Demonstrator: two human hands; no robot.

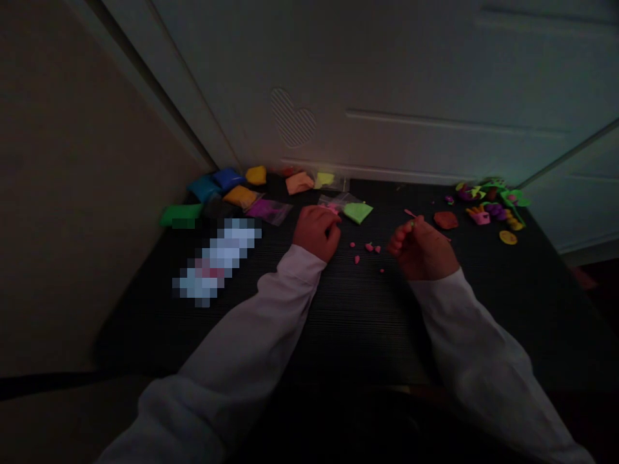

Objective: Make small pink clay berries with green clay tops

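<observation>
My left hand [315, 233] is curled on the dark table, its fingertips mostly hidden. Just beyond its knuckles shows some pink clay [331, 208] in a clear bag; whether the fingers grip anything cannot be made out. My right hand [428, 250] is raised slightly, thumb and forefinger pinching a tiny green piece of clay [412, 223]. Between the hands lie several small pink clay pieces [370, 247], one with a speck of green. A light green clay packet [358, 212] sits beyond them. Behind my right hand lies a thin pink tool [410, 212], partly covered.
Colourful clay packets, including a blue one [228, 177] and a purple one [265, 209], line the back left. A blurred-out pale object [217, 258] lies left. A reddish clay lump [445, 220], small clay models [496, 209] and a yellow disc [508, 238] sit right. A white panel [411, 77] rises behind.
</observation>
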